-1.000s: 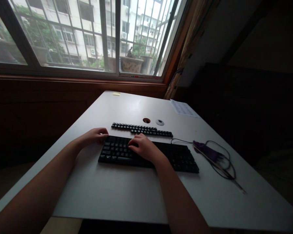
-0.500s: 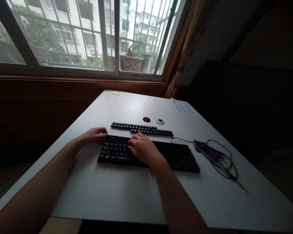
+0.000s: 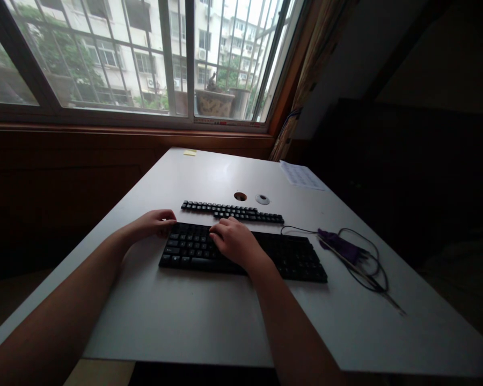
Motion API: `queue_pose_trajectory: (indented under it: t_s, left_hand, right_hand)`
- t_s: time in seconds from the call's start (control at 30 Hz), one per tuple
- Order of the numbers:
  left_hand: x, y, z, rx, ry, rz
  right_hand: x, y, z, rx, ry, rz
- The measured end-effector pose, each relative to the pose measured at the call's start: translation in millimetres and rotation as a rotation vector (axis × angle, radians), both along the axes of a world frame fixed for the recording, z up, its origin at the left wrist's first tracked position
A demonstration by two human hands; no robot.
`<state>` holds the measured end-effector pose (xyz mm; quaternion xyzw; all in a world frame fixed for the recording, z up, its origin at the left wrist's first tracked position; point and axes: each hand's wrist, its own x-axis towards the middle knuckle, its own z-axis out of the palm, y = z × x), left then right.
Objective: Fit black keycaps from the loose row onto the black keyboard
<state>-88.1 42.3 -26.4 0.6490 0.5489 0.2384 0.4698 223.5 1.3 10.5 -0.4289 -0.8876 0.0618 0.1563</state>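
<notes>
A black keyboard (image 3: pixel 193 247) lies on the white desk in front of me. At its far left corner is my left hand (image 3: pixel 160 222), its thumb and fingers closed on the corner. My right hand (image 3: pixel 235 241) rests over the upper middle of the keyboard with its fingers bent down. Its fingertips are partly hidden, so I cannot tell what they pinch, if anything. Just behind the keyboard, black keycaps (image 3: pixel 221 208) stand in staggered rows on the desk. The keyboard's right half looks dark, and its details are hard to make out.
To the right lie a purple cloth (image 3: pixel 340 245), a coiled black cable (image 3: pixel 385 276) and a thin rod (image 3: pixel 392 304). Farther back are a round desk hole (image 3: pixel 240 197), its grey cover (image 3: pixel 262 199), printed paper (image 3: pixel 301 175) and a yellow note (image 3: pixel 190 153). A barred window lies beyond.
The whole view has shifted slightly. My left hand stays at the keyboard's corner, and my right hand stays over the keys with only a slight shift of the fingers.
</notes>
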Motion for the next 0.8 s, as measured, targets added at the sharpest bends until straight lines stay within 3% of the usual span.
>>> queue_pose_trajectory:
  t_s: [0.4, 0.8]
  left_hand:
    - [4, -3, 4.5, -0.001, -0.033, 0.013]
    - [2, -1, 0.3, -0.002, -0.005, 0.021]
  right_hand:
    - [-3, 11, -26, -0.069, 0.191, -0.066]
    - [-5, 14, -27, -0.098, 0.182, -0.051]
